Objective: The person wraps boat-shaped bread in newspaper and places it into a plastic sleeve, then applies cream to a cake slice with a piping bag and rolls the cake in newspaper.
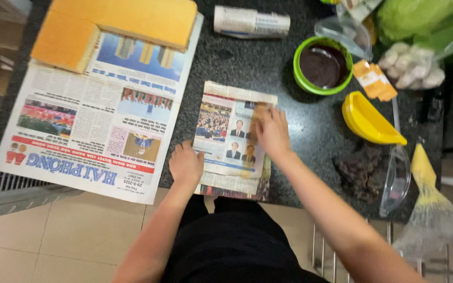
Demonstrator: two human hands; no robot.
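A small folded newspaper sheet (226,120) lies on the dark speckled counter (247,63) in front of me. My left hand (185,165) rests flat on the sheet's lower left edge, fingers curled at the paper's border. On the sheet's upper right part sits my right hand (271,131), pressing down, with a yellowish-brown piece under its fingertips; what that piece is I cannot tell.
A large open newspaper (95,115) lies at left with a big orange-yellow slab (116,23) on its far end. A rolled newspaper (251,22) lies at the back. To the right: green bowl of dark stuff (323,65), yellow scoop-like dish (368,120), clear plastic bags (436,215), greens.
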